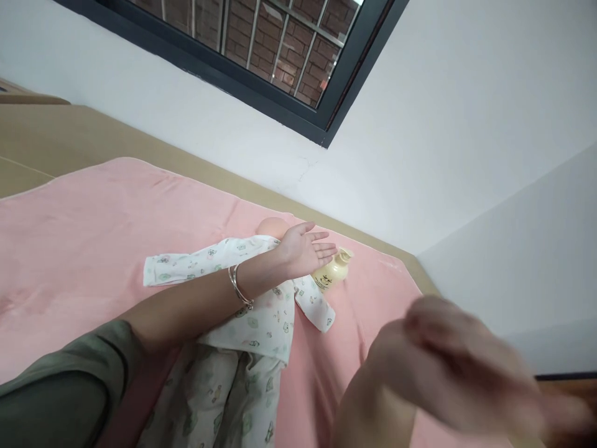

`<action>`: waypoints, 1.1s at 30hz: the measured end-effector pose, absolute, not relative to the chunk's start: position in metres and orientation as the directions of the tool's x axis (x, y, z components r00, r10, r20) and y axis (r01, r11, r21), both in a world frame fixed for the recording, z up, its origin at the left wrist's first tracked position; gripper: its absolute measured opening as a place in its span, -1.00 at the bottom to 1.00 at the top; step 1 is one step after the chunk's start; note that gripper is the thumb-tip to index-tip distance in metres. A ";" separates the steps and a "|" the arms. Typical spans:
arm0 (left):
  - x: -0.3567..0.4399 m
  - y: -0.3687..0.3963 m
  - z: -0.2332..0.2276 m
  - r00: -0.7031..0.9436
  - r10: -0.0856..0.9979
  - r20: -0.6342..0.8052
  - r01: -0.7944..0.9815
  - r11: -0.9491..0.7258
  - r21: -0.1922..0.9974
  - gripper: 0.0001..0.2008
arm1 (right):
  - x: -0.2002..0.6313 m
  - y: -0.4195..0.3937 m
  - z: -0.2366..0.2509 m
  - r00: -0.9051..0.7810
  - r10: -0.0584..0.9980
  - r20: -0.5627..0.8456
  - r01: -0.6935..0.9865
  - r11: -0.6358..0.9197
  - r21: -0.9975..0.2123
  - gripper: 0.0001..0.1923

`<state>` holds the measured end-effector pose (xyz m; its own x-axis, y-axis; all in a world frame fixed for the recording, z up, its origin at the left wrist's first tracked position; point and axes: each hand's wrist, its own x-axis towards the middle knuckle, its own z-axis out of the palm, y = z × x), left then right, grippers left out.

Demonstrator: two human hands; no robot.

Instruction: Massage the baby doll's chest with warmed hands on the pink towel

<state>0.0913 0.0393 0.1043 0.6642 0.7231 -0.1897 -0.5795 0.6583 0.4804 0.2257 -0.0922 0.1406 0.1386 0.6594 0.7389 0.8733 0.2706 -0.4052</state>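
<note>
My left hand (305, 250) is stretched out palm up with its fingers spread, holding nothing; a silver bangle circles the wrist. Beneath that arm lies what looks like a doll in a white printed top (254, 317) and matching trousers (209, 392). Part of its round, skin-coloured head (272, 228) shows behind my hand. Just past my left fingertips is a pale yellow bottle (336, 271) with dark print, partly hidden. My right hand (459, 361) is raised close to the camera at the right and smeared by motion; its fingers cannot be made out.
A pink sheet (93, 249) is spread over a tan surface (51, 134), with folds near the middle right. Behind it rises a white wall (373, 186). Above is a dark-framed window (321, 124) with metal bars and brickwork outside.
</note>
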 end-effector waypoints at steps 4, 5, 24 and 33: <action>0.094 0.042 0.106 0.659 0.726 -0.196 -0.582 0.657 0.479 -0.34 | 0.218 -0.051 0.133 0.394 0.672 0.627 0.783 0.112 -0.612 -0.51; 0.095 0.043 0.106 0.660 0.725 -0.198 -0.587 0.662 0.466 -0.33 | 0.217 -0.040 0.129 0.393 0.750 0.532 0.773 0.044 -0.633 -0.51; 0.010 -0.009 0.116 0.649 0.684 -0.333 -0.477 0.707 0.523 -0.51 | 0.197 0.022 0.124 0.428 0.842 0.329 0.901 -0.368 -0.230 -0.58; -0.023 -0.005 0.130 0.553 0.779 -0.295 -0.552 0.608 0.571 -0.53 | 0.203 0.014 0.115 0.498 0.807 0.318 0.852 -0.386 -0.354 -0.57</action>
